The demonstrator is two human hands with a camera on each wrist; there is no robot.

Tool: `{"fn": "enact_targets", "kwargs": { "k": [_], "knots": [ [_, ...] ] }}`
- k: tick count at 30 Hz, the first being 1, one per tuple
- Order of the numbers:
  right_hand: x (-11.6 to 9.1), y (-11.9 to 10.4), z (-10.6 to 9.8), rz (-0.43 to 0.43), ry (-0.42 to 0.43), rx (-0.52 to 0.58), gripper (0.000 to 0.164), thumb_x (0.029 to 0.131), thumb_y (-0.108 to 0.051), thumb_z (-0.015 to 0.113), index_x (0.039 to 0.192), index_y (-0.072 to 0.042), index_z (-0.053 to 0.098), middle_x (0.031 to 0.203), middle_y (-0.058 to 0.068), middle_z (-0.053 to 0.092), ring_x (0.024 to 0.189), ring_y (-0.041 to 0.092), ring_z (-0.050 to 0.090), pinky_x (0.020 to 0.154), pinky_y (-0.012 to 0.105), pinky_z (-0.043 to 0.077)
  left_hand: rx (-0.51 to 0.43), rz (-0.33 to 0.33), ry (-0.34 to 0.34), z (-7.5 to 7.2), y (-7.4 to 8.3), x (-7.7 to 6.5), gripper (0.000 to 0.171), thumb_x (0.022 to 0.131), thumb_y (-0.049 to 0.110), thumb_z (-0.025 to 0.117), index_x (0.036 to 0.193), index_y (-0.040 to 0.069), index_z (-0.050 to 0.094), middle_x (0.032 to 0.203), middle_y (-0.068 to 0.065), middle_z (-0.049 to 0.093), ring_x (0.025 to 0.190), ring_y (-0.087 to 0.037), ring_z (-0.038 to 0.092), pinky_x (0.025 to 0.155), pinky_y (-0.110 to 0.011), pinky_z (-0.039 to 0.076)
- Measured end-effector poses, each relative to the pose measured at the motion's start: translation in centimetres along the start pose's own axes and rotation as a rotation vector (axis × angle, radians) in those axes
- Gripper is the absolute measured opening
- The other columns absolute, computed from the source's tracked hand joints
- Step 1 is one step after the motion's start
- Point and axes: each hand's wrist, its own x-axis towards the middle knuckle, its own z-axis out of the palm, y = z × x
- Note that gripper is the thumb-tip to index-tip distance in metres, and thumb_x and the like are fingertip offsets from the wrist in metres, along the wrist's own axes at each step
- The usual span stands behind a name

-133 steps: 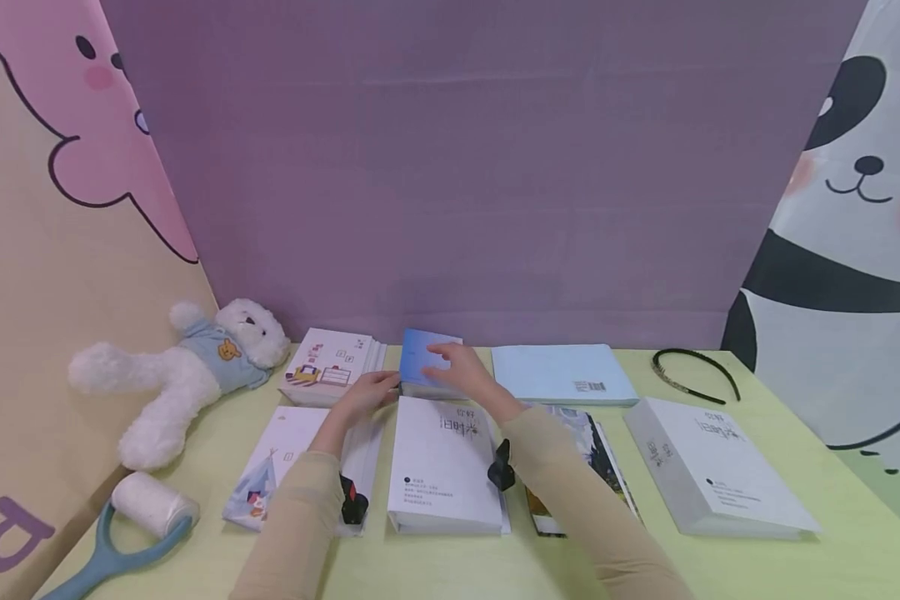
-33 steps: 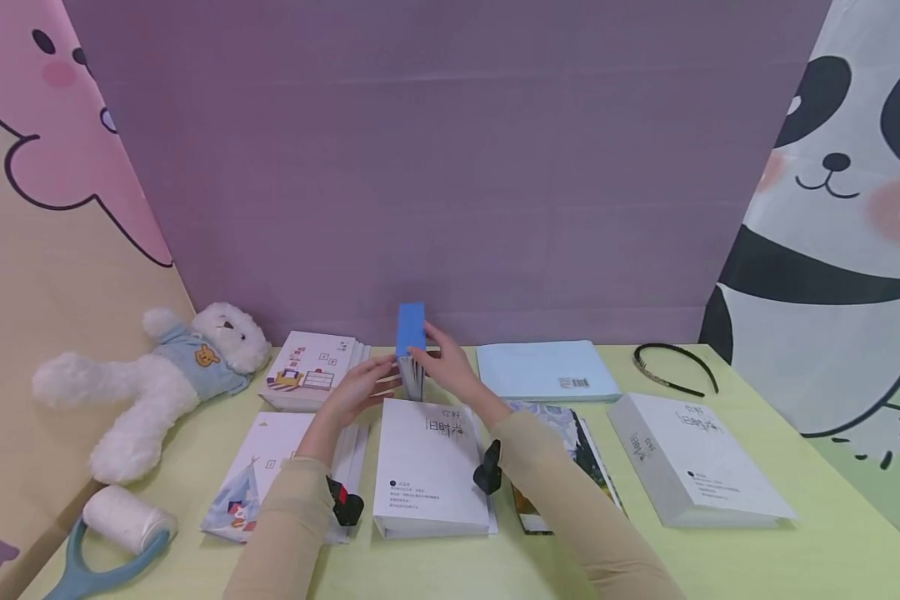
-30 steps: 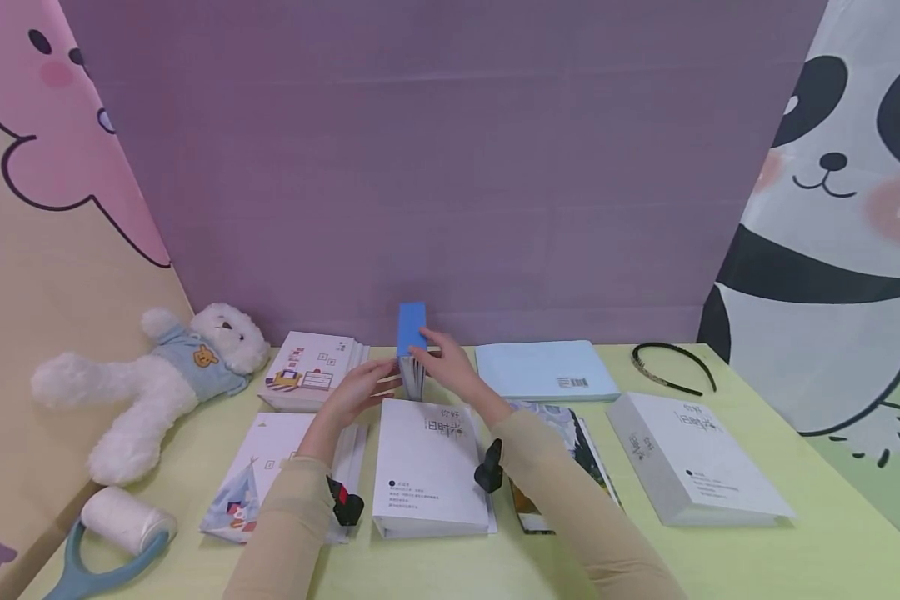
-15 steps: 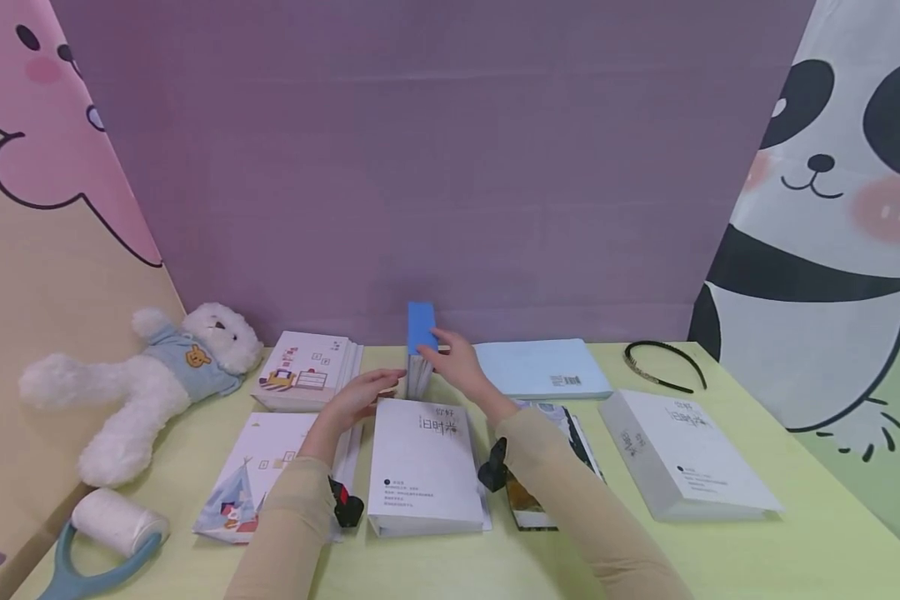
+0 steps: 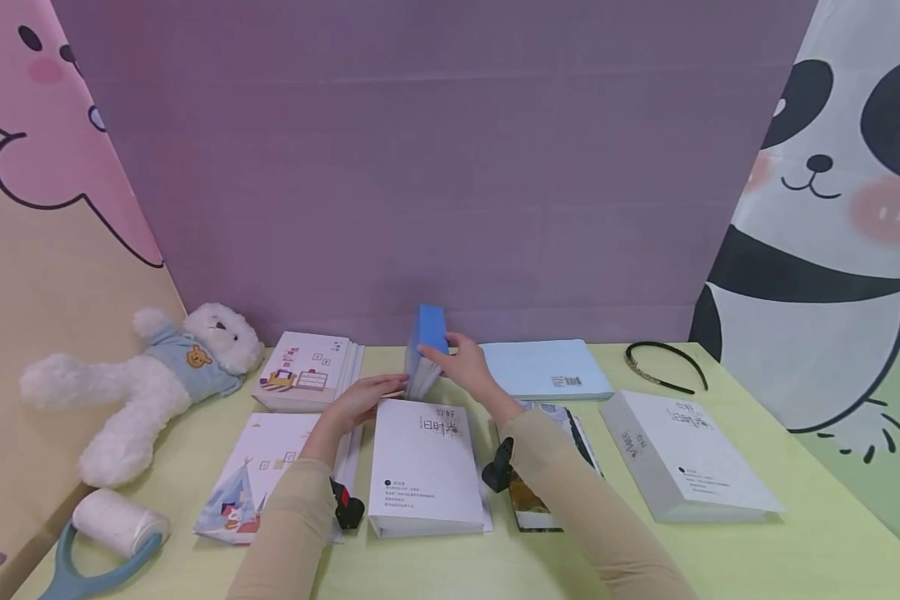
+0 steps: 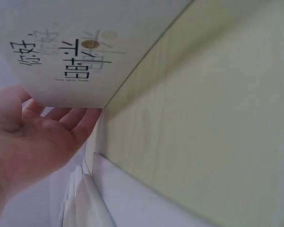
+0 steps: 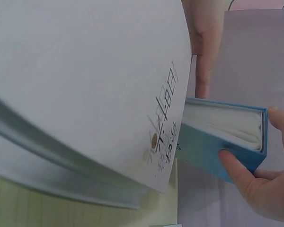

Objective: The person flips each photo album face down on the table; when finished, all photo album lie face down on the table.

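Observation:
My right hand [image 5: 465, 364] grips a small, thick blue photo album [image 5: 432, 327] by its spine side. Thumb and fingers [image 7: 234, 163] sit on opposite covers in the right wrist view. The album stands on edge behind the middle white album [image 5: 423, 467], tilted, spine up, its white leaves hanging slightly fanned. At its lower left is my left hand [image 5: 356, 402], fingers extended; its fingertips reach the album's near side, though contact is hard to confirm. In the left wrist view, the white album's cover [image 6: 71, 56] hides part of that hand's fingers.
White illustrated albums [image 5: 307, 371] lie on the left, beside a plush bear [image 5: 195, 350] and a lint roller [image 5: 116, 533]. To the right are a light blue album [image 5: 543, 367], a dark-pictured book [image 5: 532, 504], another thick white album [image 5: 690, 458] and a black headband [image 5: 663, 367].
The blue album lay flat, cover up, several seconds ago; it now stands on edge. Over the last second it has shifted right and tilted, gripped by my right hand. My left hand stays low.

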Motion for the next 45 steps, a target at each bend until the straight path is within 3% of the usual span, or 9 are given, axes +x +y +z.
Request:
{"fn": "enact_targets", "kwargs": {
  "k": [10, 16, 22, 28, 31, 35, 38, 42, 45],
  "knots": [
    [0.2, 0.6, -0.3, 0.051, -0.063, -0.064, 0.064, 0.089, -0.036, 0.062, 0.137, 0.003, 0.043, 0.135, 0.021, 0.051, 0.100, 0.031, 0.063, 0.089, 0.041, 0.052, -0.022, -0.047, 0.083, -0.4, -0.5, 0.2, 0.042, 0.101, 0.017, 0.040, 0.140, -0.001, 0.041, 0.145, -0.023, 0.038, 0.122, -0.029, 0.049, 0.096, -0.036, 0.048],
    [0.3, 1.3, -0.3, 0.064, -0.067, -0.123, 0.060, 0.089, -0.033, 0.062, 0.134, 0.004, 0.047, 0.136, 0.021, 0.050, 0.111, 0.032, 0.058, 0.095, 0.043, 0.048, -0.010, -0.078, 0.132, -0.6, -0.8, 0.2, 0.043, 0.101, 0.017, 0.041, 0.139, -0.003, 0.040, 0.145, -0.021, 0.038, 0.132, -0.033, 0.040, 0.105, -0.041, 0.041],
    [0.4, 1.7, -0.2, 0.067, -0.063, -0.154, 0.059, 0.091, -0.030, 0.060, 0.134, 0.007, 0.045, 0.140, 0.023, 0.044, 0.130, 0.034, 0.042, 0.105, 0.044, 0.040, -0.013, -0.089, 0.139, -0.7, -0.7, 0.0, 0.043, 0.101, 0.016, 0.040, 0.139, -0.004, 0.039, 0.146, -0.021, 0.036, 0.134, -0.035, 0.036, 0.106, -0.043, 0.039],
    [0.4, 1.5, -0.2, 0.112, -0.071, -0.167, 0.056, 0.091, -0.028, 0.061, 0.132, 0.006, 0.048, 0.138, 0.021, 0.048, 0.128, 0.034, 0.045, 0.103, 0.044, 0.041, 0.013, -0.098, 0.164, -0.9, -0.5, -0.2, 0.043, 0.101, 0.017, 0.040, 0.138, -0.003, 0.041, 0.145, -0.021, 0.037, 0.133, -0.035, 0.037, 0.105, -0.042, 0.040],
    [1.2, 2.8, -0.3, 0.093, -0.075, -0.175, 0.057, 0.089, -0.032, 0.063, 0.131, 0.004, 0.051, 0.136, 0.018, 0.051, 0.127, 0.031, 0.047, 0.103, 0.042, 0.042, 0.027, -0.089, 0.170, -0.9, -0.5, -0.3, 0.042, 0.101, 0.016, 0.040, 0.138, -0.004, 0.041, 0.144, -0.022, 0.038, 0.132, -0.035, 0.038, 0.105, -0.042, 0.040],
    [6.2, 9.6, 1.1, 0.014, -0.049, -0.227, 0.066, 0.083, -0.050, 0.065, 0.124, 0.000, 0.059, 0.125, 0.015, 0.060, 0.115, 0.028, 0.057, 0.089, 0.036, 0.051, 0.033, -0.075, 0.170, -1.0, -0.6, -0.3, 0.042, 0.101, 0.014, 0.039, 0.138, -0.004, 0.041, 0.144, -0.022, 0.039, 0.132, -0.035, 0.038, 0.105, -0.042, 0.041],
    [8.4, 12.2, 1.8, 0.021, -0.065, -0.234, 0.066, 0.081, -0.053, 0.065, 0.122, -0.001, 0.061, 0.120, 0.014, 0.063, 0.109, 0.028, 0.060, 0.082, 0.035, 0.053, 0.035, -0.081, 0.179, -1.1, -0.6, -0.2, 0.041, 0.101, 0.015, 0.039, 0.137, -0.004, 0.042, 0.142, -0.022, 0.041, 0.131, -0.034, 0.040, 0.104, -0.042, 0.041],
    [4.6, 7.2, 0.8, 0.122, -0.130, -0.185, 0.051, 0.090, -0.032, 0.060, 0.129, 0.000, 0.054, 0.132, 0.017, 0.055, 0.123, 0.031, 0.050, 0.098, 0.041, 0.046, 0.031, -0.097, 0.194, -1.1, -0.6, -0.1, 0.043, 0.101, 0.020, 0.039, 0.136, -0.005, 0.043, 0.138, -0.022, 0.045, 0.128, -0.031, 0.042, 0.105, -0.042, 0.040],
    [1.9, 4.3, 0.3, 0.172, -0.171, -0.232, 0.049, 0.094, -0.021, 0.054, 0.135, 0.005, 0.046, 0.139, 0.020, 0.047, 0.130, 0.035, 0.042, 0.105, 0.044, 0.039, 0.028, -0.096, 0.202, -1.0, -0.4, -0.2, 0.044, 0.101, 0.022, 0.039, 0.136, -0.005, 0.043, 0.139, -0.022, 0.045, 0.130, -0.032, 0.042, 0.106, -0.043, 0.039]
  ]
}}
